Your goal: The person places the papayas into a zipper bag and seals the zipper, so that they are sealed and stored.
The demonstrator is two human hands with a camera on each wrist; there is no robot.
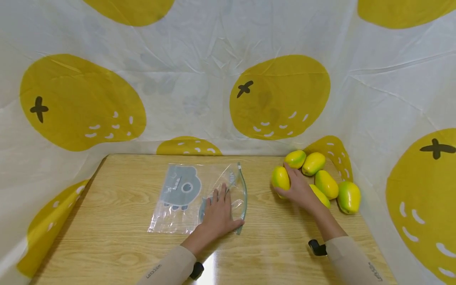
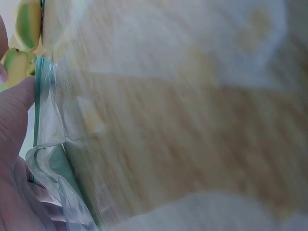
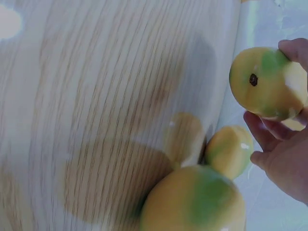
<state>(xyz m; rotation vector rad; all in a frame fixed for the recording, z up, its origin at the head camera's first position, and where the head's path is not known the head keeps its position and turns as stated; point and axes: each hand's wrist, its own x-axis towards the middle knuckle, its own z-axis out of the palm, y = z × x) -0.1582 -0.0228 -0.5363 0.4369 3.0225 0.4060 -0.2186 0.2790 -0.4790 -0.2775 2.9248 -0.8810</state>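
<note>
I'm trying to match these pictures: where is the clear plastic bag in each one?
Head: the clear plastic bag lies below centre, partly under the left hand.
Left wrist: the bag shows at the left, beside that hand.
Right wrist: not in it.
Shared landmark: the wooden tabletop, in all three.

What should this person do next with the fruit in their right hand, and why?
Probably move the mango left toward the green zip edge of the plastic zip bag: the right hand grips it, that edge faces it, and the left hand touches the bag, thumb at the zip, seemingly steadying it.
</note>
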